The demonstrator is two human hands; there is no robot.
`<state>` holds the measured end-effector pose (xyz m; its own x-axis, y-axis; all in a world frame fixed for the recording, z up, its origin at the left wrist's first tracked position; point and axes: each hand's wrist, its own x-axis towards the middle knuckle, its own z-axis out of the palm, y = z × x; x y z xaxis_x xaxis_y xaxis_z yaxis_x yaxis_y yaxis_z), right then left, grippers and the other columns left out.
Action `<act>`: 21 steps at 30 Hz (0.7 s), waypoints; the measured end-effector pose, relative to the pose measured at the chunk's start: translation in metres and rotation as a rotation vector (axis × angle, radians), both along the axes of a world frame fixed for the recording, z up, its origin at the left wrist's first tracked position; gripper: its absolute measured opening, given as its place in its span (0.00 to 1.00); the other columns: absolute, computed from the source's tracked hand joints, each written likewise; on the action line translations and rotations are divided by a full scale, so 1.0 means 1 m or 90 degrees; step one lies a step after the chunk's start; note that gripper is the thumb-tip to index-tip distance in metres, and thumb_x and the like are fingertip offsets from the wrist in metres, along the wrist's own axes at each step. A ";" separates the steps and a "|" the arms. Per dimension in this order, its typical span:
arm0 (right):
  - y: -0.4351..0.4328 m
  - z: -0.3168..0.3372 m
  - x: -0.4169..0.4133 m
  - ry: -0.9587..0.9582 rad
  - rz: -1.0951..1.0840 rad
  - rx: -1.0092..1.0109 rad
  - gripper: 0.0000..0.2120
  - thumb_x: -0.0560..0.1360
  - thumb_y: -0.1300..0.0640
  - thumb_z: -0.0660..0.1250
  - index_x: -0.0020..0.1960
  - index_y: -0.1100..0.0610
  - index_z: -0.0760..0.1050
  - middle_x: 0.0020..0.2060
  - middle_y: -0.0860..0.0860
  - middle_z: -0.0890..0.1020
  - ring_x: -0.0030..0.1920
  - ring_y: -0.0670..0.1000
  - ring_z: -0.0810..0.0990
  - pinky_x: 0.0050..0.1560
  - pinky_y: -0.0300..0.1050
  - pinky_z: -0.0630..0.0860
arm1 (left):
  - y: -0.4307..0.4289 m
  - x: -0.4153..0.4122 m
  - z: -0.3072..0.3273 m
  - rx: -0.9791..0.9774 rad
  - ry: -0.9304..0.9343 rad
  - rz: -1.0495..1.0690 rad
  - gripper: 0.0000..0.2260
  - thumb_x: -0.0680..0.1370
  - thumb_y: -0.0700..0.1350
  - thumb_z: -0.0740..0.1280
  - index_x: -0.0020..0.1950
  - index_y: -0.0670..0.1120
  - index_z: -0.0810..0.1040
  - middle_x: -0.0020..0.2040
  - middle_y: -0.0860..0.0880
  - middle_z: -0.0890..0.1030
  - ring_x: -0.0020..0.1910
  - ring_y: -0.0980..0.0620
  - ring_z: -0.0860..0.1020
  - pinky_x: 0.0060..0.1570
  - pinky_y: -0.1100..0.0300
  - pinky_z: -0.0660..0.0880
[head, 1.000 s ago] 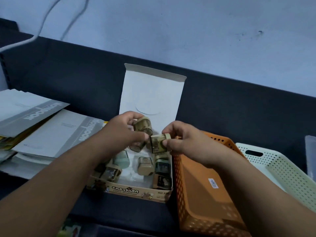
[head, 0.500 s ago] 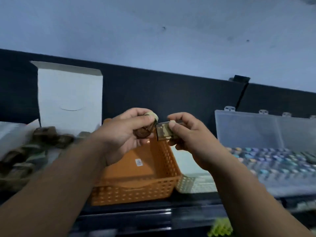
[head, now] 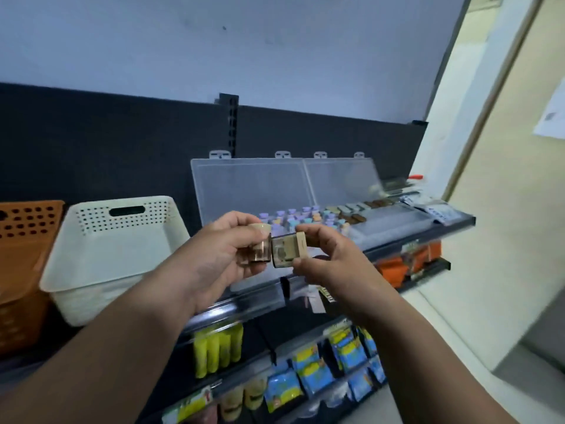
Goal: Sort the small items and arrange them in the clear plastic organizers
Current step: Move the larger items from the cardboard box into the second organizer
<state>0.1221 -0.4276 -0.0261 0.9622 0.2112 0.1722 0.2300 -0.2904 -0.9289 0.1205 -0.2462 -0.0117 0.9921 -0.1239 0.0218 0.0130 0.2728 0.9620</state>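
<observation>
My left hand (head: 218,255) grips a small brownish clear case with a beige cap (head: 258,246). My right hand (head: 328,261) pinches a second small clear case with a beige cap (head: 286,250), turned on its side. Both cases touch end to end in front of the shelf. Behind them stands a clear plastic organizer (head: 250,185) with its lid raised, holding several pastel-capped small items (head: 293,217). A second clear organizer (head: 394,218) to its right holds beige and brown small items.
A cream perforated basket (head: 116,240) and an orange basket (head: 21,240) sit on the shelf at left. Lower shelves carry yellow packs (head: 217,347) and blue packets (head: 315,371). A doorway and pale floor lie at right.
The view has swung right, from the cardboard box of cases past the orange basket to the clear organizers. Both hands have carried their cases along, still held together.
</observation>
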 end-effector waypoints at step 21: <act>-0.247 -0.012 0.129 -0.017 -0.295 -0.002 0.20 0.71 0.60 0.74 0.58 0.45 0.74 0.54 0.49 0.79 0.53 0.50 0.80 0.56 0.51 0.79 | -0.252 0.176 -0.010 0.205 -0.110 -0.066 0.16 0.73 0.39 0.72 0.60 0.47 0.76 0.52 0.49 0.80 0.48 0.52 0.79 0.46 0.60 0.73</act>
<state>0.2512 -0.6744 -0.0381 0.9503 -0.2398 0.1987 0.0993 -0.3714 -0.9231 0.2969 -0.4985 -0.0213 0.9588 -0.2518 0.1317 -0.1460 -0.0388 0.9885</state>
